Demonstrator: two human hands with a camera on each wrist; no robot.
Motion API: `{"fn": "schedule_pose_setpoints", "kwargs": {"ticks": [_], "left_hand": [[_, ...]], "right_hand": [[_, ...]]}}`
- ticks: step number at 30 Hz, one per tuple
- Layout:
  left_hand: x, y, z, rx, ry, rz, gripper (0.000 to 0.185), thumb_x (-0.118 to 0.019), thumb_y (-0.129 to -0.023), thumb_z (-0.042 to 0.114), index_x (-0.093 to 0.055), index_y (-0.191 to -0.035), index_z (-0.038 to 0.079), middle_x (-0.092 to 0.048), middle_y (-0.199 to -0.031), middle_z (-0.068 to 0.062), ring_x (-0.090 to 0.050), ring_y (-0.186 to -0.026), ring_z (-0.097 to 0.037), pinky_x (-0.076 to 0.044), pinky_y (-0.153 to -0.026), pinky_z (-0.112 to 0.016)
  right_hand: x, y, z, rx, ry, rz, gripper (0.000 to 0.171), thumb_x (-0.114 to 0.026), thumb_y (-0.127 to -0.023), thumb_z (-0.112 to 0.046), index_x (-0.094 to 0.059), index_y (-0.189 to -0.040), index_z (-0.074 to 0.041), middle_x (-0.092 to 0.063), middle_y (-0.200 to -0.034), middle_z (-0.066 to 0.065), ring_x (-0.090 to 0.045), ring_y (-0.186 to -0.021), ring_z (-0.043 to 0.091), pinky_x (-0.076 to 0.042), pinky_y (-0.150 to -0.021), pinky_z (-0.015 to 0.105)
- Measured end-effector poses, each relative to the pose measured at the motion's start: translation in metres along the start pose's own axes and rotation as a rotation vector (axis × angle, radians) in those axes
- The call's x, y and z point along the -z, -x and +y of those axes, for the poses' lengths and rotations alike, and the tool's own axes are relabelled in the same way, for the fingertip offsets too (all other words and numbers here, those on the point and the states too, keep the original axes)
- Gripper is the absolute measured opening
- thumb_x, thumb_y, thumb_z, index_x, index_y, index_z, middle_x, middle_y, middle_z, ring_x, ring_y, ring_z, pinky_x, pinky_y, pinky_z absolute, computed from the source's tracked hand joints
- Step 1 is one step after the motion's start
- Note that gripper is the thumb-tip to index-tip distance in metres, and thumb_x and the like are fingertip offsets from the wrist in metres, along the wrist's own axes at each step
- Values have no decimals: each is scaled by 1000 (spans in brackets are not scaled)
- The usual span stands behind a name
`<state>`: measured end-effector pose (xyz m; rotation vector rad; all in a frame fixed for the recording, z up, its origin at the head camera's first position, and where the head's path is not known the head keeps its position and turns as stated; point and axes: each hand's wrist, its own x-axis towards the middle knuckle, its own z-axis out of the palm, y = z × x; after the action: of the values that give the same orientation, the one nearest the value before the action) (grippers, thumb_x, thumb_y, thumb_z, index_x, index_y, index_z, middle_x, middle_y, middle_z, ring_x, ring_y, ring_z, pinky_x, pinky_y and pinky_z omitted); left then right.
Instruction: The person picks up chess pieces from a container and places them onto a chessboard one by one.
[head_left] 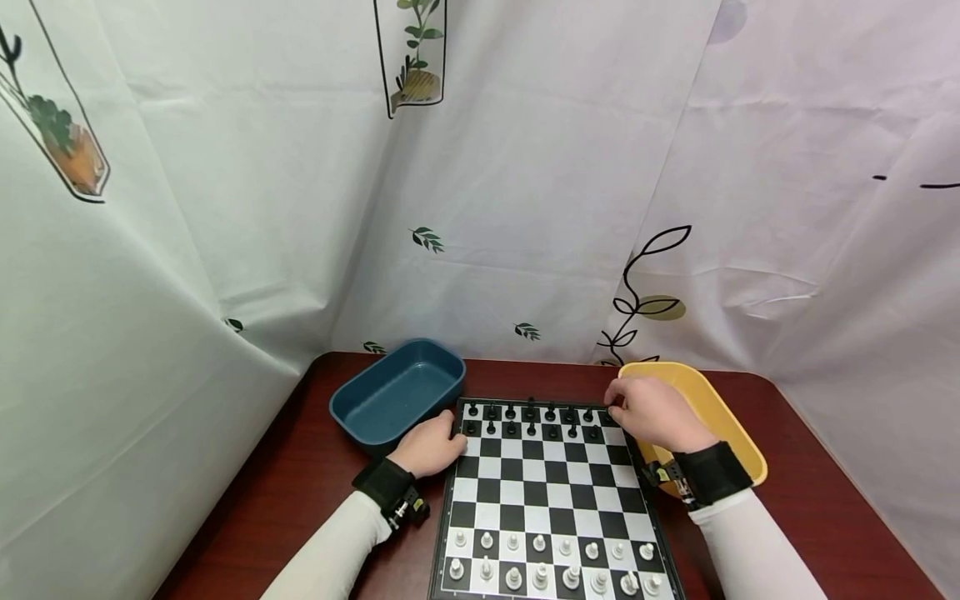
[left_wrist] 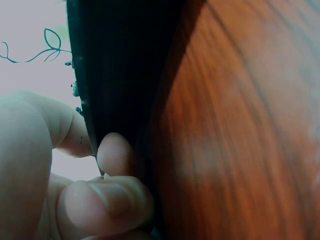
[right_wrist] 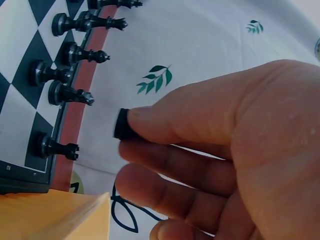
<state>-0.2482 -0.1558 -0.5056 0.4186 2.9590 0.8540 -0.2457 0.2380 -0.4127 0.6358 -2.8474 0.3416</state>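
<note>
A chessboard (head_left: 551, 492) lies on the dark wooden table, with black pieces (head_left: 531, 421) in its two far rows and white pieces (head_left: 551, 562) in the near rows. My left hand (head_left: 450, 433) sits at the board's far-left edge. In the left wrist view, my left hand (left_wrist: 100, 160) pinches that black edge (left_wrist: 120, 75) between curled fingers and thumb. At the far-right corner my right hand (head_left: 617, 404) holds something small. The right wrist view shows this hand (right_wrist: 145, 135) pinching a black chess piece (right_wrist: 121, 124) above the board's corner, beside a row of standing black pieces (right_wrist: 67, 74).
A dark blue tray (head_left: 397, 392) stands at the board's far left. A yellow tray (head_left: 723, 417) is on the right, partly under my right wrist, and its corner (right_wrist: 55, 217) shows in the right wrist view. White leaf-printed curtains enclose the table on three sides.
</note>
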Motion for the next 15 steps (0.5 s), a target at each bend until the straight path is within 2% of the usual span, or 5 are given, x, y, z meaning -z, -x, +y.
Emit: {"fn": "schedule_pose_setpoints", "kwargs": {"ticks": [7, 15], "left_hand": [[0, 1, 1, 10, -13, -2, 40, -58, -102, 31, -65, -125, 0, -67, -97, -8, -62, -81, -21, -53, -79, -45], [3, 3, 3, -7, -28, -5, 39, -57, -102, 31, -65, -124, 0, -66, -95, -8, -61, -80, -21, -52, -78, -43]], "right_hand": [[-5, 1, -1, -44, 14, -102, 5, -83, -94, -10, -80, -94, -14, -71, -87, -3, -58, -74, 15, -52, -68, 40], [-9, 0, 0, -34, 31, -147, 2, -82, -92, -10, -81, -94, -10, -71, -86, -3, -58, -75, 15, -53, -69, 40]]}}
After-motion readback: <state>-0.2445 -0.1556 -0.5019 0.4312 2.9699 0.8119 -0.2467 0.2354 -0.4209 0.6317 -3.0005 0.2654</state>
